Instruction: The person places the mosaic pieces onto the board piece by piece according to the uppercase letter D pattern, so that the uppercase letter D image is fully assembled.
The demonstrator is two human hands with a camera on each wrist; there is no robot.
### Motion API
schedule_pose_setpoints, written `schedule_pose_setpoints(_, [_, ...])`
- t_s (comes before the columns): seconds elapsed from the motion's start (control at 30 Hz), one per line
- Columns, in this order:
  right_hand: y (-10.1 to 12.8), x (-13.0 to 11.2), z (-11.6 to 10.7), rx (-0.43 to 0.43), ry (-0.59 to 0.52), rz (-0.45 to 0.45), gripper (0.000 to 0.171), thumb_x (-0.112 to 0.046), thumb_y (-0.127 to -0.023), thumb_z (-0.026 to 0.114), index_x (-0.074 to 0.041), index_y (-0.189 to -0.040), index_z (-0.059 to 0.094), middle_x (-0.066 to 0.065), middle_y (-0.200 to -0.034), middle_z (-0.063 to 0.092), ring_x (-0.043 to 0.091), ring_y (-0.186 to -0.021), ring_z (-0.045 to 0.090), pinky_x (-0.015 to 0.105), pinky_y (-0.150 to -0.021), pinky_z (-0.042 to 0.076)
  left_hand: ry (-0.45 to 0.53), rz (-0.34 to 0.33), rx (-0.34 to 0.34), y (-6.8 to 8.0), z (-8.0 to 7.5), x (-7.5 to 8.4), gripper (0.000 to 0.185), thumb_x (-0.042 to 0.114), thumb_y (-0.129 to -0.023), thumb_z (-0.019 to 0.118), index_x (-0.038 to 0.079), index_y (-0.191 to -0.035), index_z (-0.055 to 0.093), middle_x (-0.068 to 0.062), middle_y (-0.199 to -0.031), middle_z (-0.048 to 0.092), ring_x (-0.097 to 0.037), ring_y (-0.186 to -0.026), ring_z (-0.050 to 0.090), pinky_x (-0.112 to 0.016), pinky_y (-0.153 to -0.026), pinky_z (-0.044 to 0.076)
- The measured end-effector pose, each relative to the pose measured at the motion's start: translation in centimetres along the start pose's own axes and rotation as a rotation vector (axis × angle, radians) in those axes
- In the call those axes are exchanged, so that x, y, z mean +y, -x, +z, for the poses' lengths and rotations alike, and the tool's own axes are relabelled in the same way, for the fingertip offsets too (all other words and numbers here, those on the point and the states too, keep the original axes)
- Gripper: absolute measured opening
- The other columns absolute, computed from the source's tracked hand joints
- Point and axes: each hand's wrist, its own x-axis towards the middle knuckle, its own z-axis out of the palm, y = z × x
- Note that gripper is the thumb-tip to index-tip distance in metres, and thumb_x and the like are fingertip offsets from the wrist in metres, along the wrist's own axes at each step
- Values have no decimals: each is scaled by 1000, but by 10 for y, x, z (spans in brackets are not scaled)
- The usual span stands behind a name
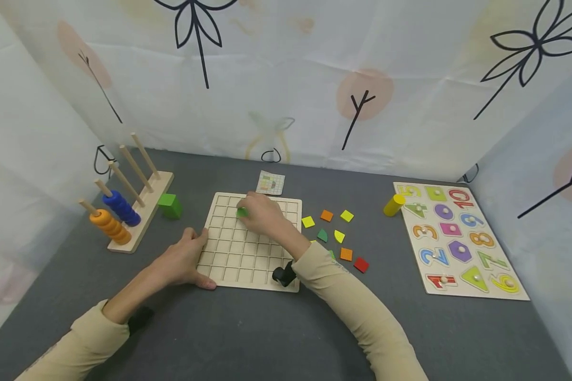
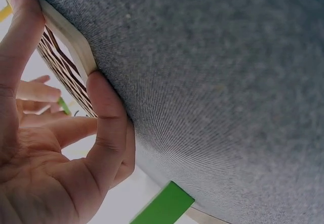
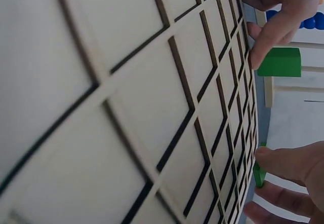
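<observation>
**First green tile going onto a bare grid**

The right hand [image 1: 262,214] has its fingertips curled onto a small green tile [image 1: 241,212], pinching it against a cell in the far rows of the wooden grid board [image 1: 229,264]; the right wrist view shows the tile [image 3: 259,173] edge-on between finger and thumb, right at the board's surface. Whether it is already seated in the cell I cannot tell. The left hand [image 1: 183,259] lies on the board's near left corner, thumb on the top edge and fingers straight along the side, steadying it and gripping nothing.

By my reading the work has barely begun: every other visible cell looks bare, and the loose tiles [image 1: 336,235], yellow, orange, green and red, lie scattered on the grey mat just right of the board. A small pattern card [image 1: 270,183] sits beyond the far edge.

Cells under the right hand and forearm are hidden, and the card's picture is too small to read.
</observation>
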Motion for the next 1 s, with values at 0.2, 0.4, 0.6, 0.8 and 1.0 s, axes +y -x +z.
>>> schedule_pose_setpoints(0.2, [-14,-7,7,-3,18,6,24,-13,-99,66,-10,-121,76,7,-117,72,16,-93,61,22,-66,43,1,-5,-4,0,0,0,138,45,-57,99,-17,-154,23,-35,-126,42,-28,-79,53,-37,-63,48])
schedule_pose_setpoints(0.4, [-23,-11,11,7,21,20,21,-14,-99,68,-11,-117,78,6,-115,72,18,-97,65,25,-69,47,7,5,0,0,0,-1,138,45,-57,99,-17,-154,23,-35,-125,42,-27,-77,53,-38,-62,48])
schedule_pose_setpoints(0.6, [-28,-13,14,-3,45,37,22,-20,-97,71,-12,-117,77,5,-119,72,19,-103,67,27,-75,55,-6,-2,1,-1,0,-1,138,45,-56,100,-16,-154,24,-35,-126,43,-29,-79,56,-42,-65,51])
schedule_pose_setpoints(0.8, [-28,-13,14,-14,57,58,31,-24,-97,72,-12,-126,74,7,-120,70,22,-105,66,31,-80,57,-11,-7,-2,0,0,0,138,46,-56,99,-16,-154,25,-36,-128,43,-30,-80,57,-44,-68,53])
schedule_pose_setpoints(1.0, [-27,-12,14,-21,62,47,20,-21,-98,70,-12,-114,78,6,-114,70,20,-96,63,28,-71,51,-1,-5,-7,0,0,0,137,45,-57,99,-16,-154,24,-37,-131,42,-32,-81,59,-46,-69,54])
